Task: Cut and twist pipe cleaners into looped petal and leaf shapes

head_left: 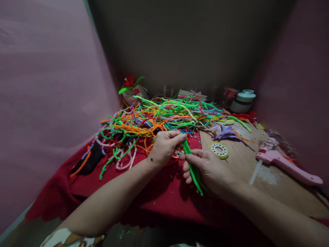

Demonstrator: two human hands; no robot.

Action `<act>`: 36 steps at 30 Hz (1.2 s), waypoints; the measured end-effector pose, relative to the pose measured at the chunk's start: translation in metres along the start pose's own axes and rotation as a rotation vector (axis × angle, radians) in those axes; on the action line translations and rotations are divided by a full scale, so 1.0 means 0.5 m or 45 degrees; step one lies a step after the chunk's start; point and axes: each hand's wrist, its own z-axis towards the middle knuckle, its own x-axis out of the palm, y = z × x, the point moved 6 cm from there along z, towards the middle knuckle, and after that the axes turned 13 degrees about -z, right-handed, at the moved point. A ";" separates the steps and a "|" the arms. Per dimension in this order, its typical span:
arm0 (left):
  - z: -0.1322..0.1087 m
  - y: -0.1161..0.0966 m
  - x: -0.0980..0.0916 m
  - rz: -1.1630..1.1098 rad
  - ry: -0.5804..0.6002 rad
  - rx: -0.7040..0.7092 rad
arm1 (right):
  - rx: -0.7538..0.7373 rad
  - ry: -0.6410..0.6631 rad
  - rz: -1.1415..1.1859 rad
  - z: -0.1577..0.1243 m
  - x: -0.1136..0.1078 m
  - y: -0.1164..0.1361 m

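Green pipe cleaners (195, 178), lying together as a narrow bundle, hang between my two hands over the front of the table. My left hand (168, 144) pinches their upper end between thumb and fingers. Lower down, my right hand (205, 164) is closed on the same bundle, thumb on top, with the loose ends hanging below it. A small shiny bit shows between the hands, too small to name. Just beyond my left hand lies a large tangled pile of multicoloured pipe cleaners (164, 115).
A red cloth (159, 195) covers the table. On a brown board (241, 164) at right lie a pink glue gun (288, 163), a yellow-rimmed disc (219, 150) and a purple fuzzy piece (226, 132). A teal-lidded jar (243, 101) and a red flower (129, 81) stand behind.
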 end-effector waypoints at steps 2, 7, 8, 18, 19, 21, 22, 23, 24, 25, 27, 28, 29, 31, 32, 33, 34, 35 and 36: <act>-0.003 -0.014 -0.004 0.178 -0.061 0.115 | 0.001 0.017 0.005 -0.003 0.004 -0.002; 0.004 -0.030 -0.011 0.328 -0.086 0.190 | -0.046 0.126 0.023 -0.001 0.005 0.005; 0.008 -0.023 -0.013 0.273 -0.058 0.128 | -0.048 0.138 0.021 0.001 0.004 0.004; 0.020 0.025 -0.016 -0.129 0.064 -0.124 | -0.033 0.218 0.099 0.010 -0.009 -0.010; 0.021 0.021 -0.020 -0.094 0.033 -0.078 | -0.026 0.202 0.080 0.011 -0.011 -0.010; 0.022 0.017 -0.024 -0.069 -0.007 -0.030 | -0.007 0.187 0.039 0.011 -0.011 -0.011; 0.023 0.018 -0.025 -0.084 -0.009 -0.031 | -0.001 0.183 0.025 0.010 -0.011 -0.012; 0.024 0.021 -0.025 -0.116 -0.003 -0.040 | -0.002 0.176 0.019 0.010 -0.010 -0.011; 0.024 0.024 -0.024 -0.154 0.004 -0.052 | -0.008 0.166 0.021 0.010 -0.010 -0.011; 0.025 0.027 -0.025 -0.183 0.006 -0.056 | -0.019 0.149 0.034 0.010 -0.011 -0.010; 0.026 0.024 -0.027 -0.163 -0.005 -0.017 | -0.041 0.118 0.071 0.010 -0.015 -0.008; 0.027 0.020 -0.029 -0.117 -0.018 0.016 | -0.043 0.120 0.091 0.010 -0.016 -0.009; 0.026 0.015 -0.030 -0.062 -0.035 0.048 | -0.040 0.129 0.105 0.010 -0.016 -0.010; 0.024 0.005 -0.032 0.028 -0.067 0.096 | -0.033 0.155 0.095 0.007 -0.016 -0.013; 0.023 0.001 -0.032 0.053 -0.081 0.111 | -0.031 0.161 0.071 0.006 -0.015 -0.015; 0.022 -0.002 -0.032 0.063 -0.091 0.115 | -0.031 0.163 0.040 0.004 -0.015 -0.016; 0.022 -0.002 -0.032 0.052 -0.100 0.110 | -0.031 0.165 0.008 0.003 -0.014 -0.017; 0.023 0.000 -0.032 0.009 -0.103 0.089 | -0.027 0.171 -0.014 0.001 -0.013 -0.017; 0.024 0.006 -0.032 -0.073 -0.096 0.042 | -0.025 0.180 -0.017 0.000 -0.012 -0.018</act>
